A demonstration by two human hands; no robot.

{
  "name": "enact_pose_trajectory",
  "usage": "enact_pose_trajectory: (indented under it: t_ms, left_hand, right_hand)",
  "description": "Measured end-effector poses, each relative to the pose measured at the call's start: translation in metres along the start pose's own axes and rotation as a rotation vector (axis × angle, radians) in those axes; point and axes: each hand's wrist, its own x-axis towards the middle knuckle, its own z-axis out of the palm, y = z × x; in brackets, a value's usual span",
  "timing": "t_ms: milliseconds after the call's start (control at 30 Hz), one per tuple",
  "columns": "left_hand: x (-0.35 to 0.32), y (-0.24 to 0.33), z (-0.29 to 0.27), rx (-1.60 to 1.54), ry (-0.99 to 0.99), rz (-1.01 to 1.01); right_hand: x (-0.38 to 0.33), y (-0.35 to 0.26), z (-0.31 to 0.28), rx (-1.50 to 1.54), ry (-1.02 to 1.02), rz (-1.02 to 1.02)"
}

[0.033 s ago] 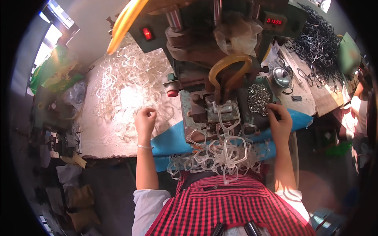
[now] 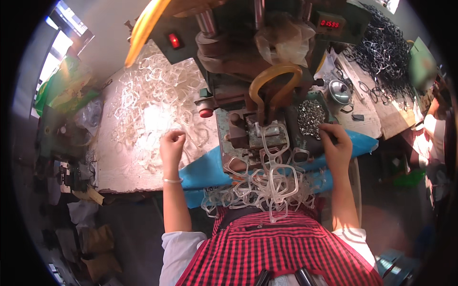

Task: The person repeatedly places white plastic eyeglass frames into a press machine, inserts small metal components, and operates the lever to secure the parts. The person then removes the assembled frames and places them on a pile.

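Note:
My left hand (image 2: 171,148) is closed, its fingers curled, at the near edge of a heap of clear plastic eyeglass frames (image 2: 155,90). Whatever it may hold is hidden. My right hand (image 2: 338,147) pinches thumb and fingers together at the near right side of a dark tray of small shiny metal pieces (image 2: 311,118). I cannot make out what is between its fingertips. Between my hands, one clear eyeglass frame (image 2: 283,180) stands out from the metal fixture (image 2: 255,136) of a press. More clear frames (image 2: 238,190) lie tangled below it, over my lap.
The green press (image 2: 234,66) rises in front of me, with a yellow hose loop (image 2: 257,88) and a red button (image 2: 205,113). Blue sheeting (image 2: 202,170) covers the bench edge. At right are a lidded metal pot (image 2: 339,91), a dark frame heap (image 2: 381,50) and another person's arm (image 2: 435,121).
The whole view has shifted slightly, with the press a little further left. Both hands keep nearly the same pose and place.

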Motion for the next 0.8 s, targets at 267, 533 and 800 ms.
enact_pose_trajectory:
  t_ms: [267, 533, 800]
  left_hand:
    - [-0.004, 0.001, 0.005, -0.264, -0.313, -0.045]
    - [-0.012, 0.014, 0.033, 0.088, -0.130, 0.124]
    - [-0.027, 0.039, 0.029, 0.587, 0.145, 0.298]
  right_hand:
    - [0.041, -0.089, 0.060, 0.468, -0.315, 0.057]
    - [0.029, -0.102, 0.071, 0.663, -0.308, 0.149]
    - [0.020, -0.120, 0.075, 0.847, -0.279, 0.264]
